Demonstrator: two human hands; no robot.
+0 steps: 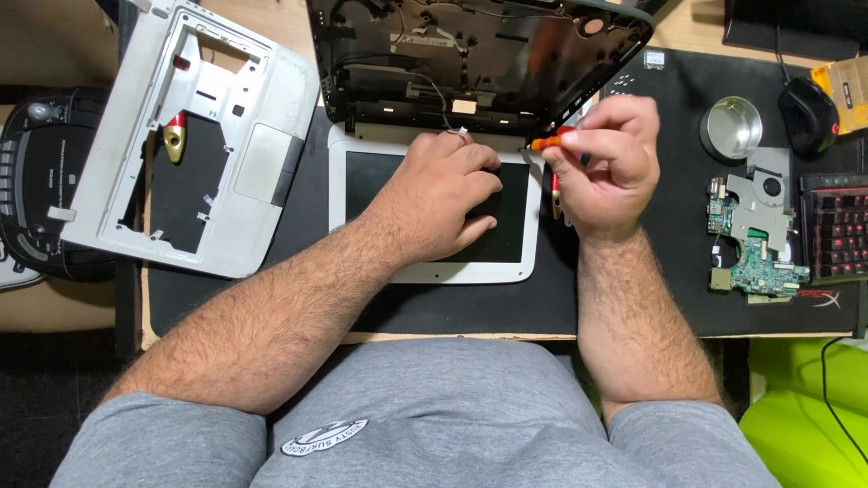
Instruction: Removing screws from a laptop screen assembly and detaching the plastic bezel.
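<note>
At the far left edge of the frame sits one black radio (pixel 41 172), half cut off. Next to it, upper left, lies one white laptop cover (pixel 194 136), upside down, its keyboard opening bare, with one red and gold tool (pixel 174 136) resting in that opening. Everything sits on one black mat (pixel 470 307) over the wooden bench (pixel 262 18). In the centre lies a white laptop screen (pixel 434 212), face up, joined at its top edge to the opened black base (pixel 479 54) with loose wires showing. The left hand (pixel 443 194) rests flat on the screen, fingers slightly curled, pressing down. Just right of it, the right hand (pixel 601 167) pinches one orange-handled screwdriver (pixel 553 142) between thumb and fingertips at the screen's upper right corner, near the hinge. Further right stands one round metal tin (pixel 731 127), and below it one green circuit board (pixel 755 235) with a grey metal plate. At the right edge: one black mouse (pixel 807 113), one yellow-brown cardboard box (pixel 845 86) at the upper corner, and one keyboard (pixel 836 239) with red-lit keys. A lime-green object (pixel 805 407) fills the lower right.
</note>
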